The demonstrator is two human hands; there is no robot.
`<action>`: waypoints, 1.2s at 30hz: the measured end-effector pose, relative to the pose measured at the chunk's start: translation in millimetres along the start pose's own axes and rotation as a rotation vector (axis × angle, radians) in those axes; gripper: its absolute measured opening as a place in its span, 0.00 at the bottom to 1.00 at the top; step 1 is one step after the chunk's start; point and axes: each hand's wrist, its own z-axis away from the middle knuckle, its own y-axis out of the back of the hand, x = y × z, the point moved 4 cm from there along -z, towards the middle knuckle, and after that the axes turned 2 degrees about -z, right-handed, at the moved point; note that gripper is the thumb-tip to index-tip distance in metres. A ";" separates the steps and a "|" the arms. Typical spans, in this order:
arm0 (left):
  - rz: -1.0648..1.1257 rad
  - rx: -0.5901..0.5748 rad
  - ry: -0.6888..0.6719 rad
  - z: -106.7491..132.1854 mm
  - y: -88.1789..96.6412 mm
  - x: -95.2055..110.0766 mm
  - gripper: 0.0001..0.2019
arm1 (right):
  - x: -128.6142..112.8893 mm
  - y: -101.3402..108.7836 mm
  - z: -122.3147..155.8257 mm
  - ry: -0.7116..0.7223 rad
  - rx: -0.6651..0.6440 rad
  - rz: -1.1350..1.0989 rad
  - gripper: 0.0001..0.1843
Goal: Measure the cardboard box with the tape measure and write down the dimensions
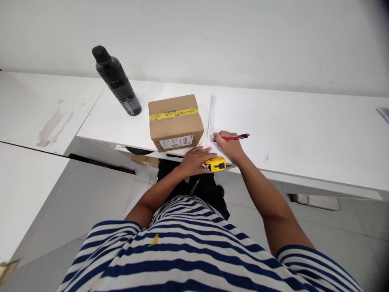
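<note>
My right hand (229, 145) grips a red pen with black ends (237, 137). Its point meets the left part of a white paper pad (240, 115) on the desk. My left hand (196, 161) rests at the desk's front edge, fingers reaching toward the pad. A yellow tape measure (216, 164) is held against that hand on its thumb side, over the desk edge; the thumb is mostly hidden. Just beyond the left hand sits a closed cardboard box (174, 121) with yellow tape across its top and a white printed label on its near side.
A black bottle (117, 81) stands left of the box on the white desk (319, 142), close to the wall. Another white surface (27, 105) adjoins on the left. Something flat lies at the desk's far right (383, 113). Beneath the desk, cardboard (144, 159) shows.
</note>
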 end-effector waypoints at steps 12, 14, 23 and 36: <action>-0.015 -0.006 -0.008 0.5 -0.5 -0.6 0.31 | -0.5 -0.1 0.3 0.018 0.024 0.024 0.20; -0.014 -0.006 -0.007 0.6 -0.4 -0.7 0.32 | 0.1 0.1 0.0 0.028 0.040 0.010 0.20; 0.001 -0.008 0.004 0.5 0.2 -0.6 0.31 | 4.5 -0.3 -1.2 0.057 0.030 0.026 0.23; 0.007 -0.015 0.015 1.9 1.7 -0.3 0.33 | 3.0 0.3 -0.4 0.037 0.051 0.028 0.23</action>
